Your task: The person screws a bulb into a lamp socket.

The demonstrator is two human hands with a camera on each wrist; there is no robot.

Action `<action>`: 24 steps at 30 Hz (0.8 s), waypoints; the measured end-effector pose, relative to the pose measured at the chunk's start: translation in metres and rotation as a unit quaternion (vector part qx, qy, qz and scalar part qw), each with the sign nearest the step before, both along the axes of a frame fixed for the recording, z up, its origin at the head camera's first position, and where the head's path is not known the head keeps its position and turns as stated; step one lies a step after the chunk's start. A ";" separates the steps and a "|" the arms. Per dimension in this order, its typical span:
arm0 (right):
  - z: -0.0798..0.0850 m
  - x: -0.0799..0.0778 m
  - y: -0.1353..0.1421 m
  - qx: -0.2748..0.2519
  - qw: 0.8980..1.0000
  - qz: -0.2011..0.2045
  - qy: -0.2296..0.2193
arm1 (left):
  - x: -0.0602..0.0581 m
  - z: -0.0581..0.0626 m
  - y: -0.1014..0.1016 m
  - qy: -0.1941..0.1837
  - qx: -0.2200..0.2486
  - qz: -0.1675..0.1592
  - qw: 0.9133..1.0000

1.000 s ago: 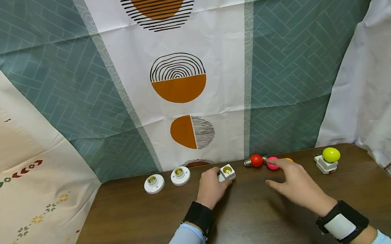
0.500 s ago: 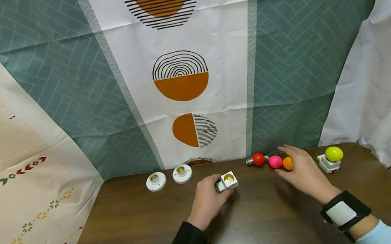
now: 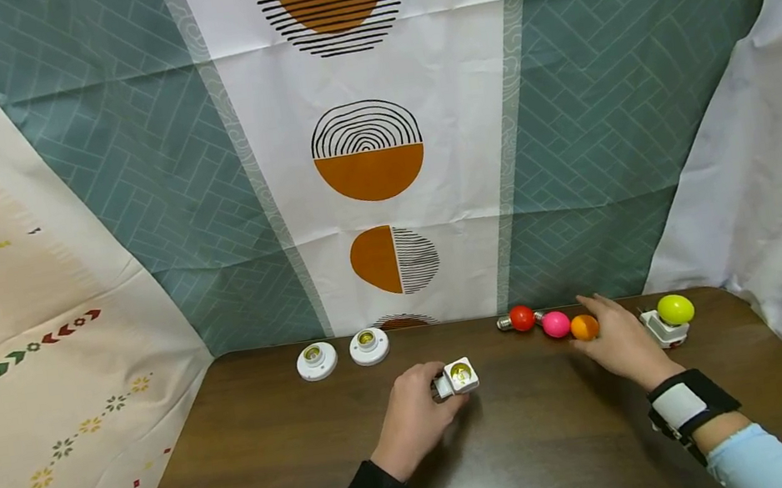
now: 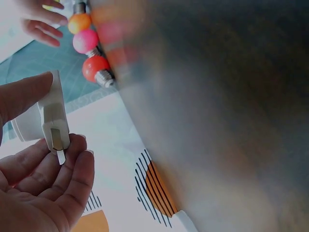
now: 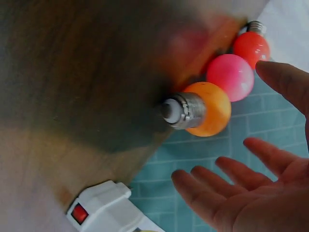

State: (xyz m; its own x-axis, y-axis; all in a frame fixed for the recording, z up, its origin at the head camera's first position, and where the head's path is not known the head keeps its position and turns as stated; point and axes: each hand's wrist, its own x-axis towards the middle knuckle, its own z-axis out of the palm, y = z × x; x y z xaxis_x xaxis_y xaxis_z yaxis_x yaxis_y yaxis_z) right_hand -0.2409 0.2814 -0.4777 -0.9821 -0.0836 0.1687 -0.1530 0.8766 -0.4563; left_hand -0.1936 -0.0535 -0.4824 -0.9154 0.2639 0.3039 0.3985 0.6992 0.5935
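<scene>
My left hand (image 3: pixel 416 413) grips a white plug-in bulb socket (image 3: pixel 460 374) above the table, its round opening facing up. In the left wrist view, the thumb and fingers pinch the socket (image 4: pixel 54 108), and a metal prong sticks out of it. My right hand (image 3: pixel 625 340) is beside an orange bulb (image 3: pixel 585 327) with its fingers spread. The right wrist view shows a gap between those fingers and the orange bulb (image 5: pixel 215 111), whose metal screw base points away from the wall cloth. A pink bulb (image 3: pixel 556 325) and a red bulb (image 3: pixel 522 318) lie in line with it.
Two round white bulb holders (image 3: pixel 317 361) (image 3: pixel 369 347) stand at the back left of the brown table (image 3: pixel 280 463). Behind my right hand, a yellow-green bulb (image 3: pixel 676 309) sits on a white socket (image 3: pixel 668 331) with a red switch (image 5: pixel 79 213). Patterned cloth (image 3: pixel 395 269) hangs along the back edge.
My left hand has drawn the socket back from the rear of the table, toward me. My right hand has shifted rightward, from over the pink bulb to beside the orange one.
</scene>
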 end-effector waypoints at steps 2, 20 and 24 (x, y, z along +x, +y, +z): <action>-0.003 -0.001 0.002 0.007 1.000 0.002 -0.007 | 0.002 -0.001 0.000 -0.006 0.000 0.002 1.000; -0.020 0.004 0.010 0.014 0.999 0.005 -0.032 | 0.007 -0.009 -0.001 -0.010 0.000 0.003 1.000; -0.021 0.007 0.009 0.009 0.999 0.005 -0.034 | 0.007 -0.011 -0.002 -0.013 0.004 0.003 1.000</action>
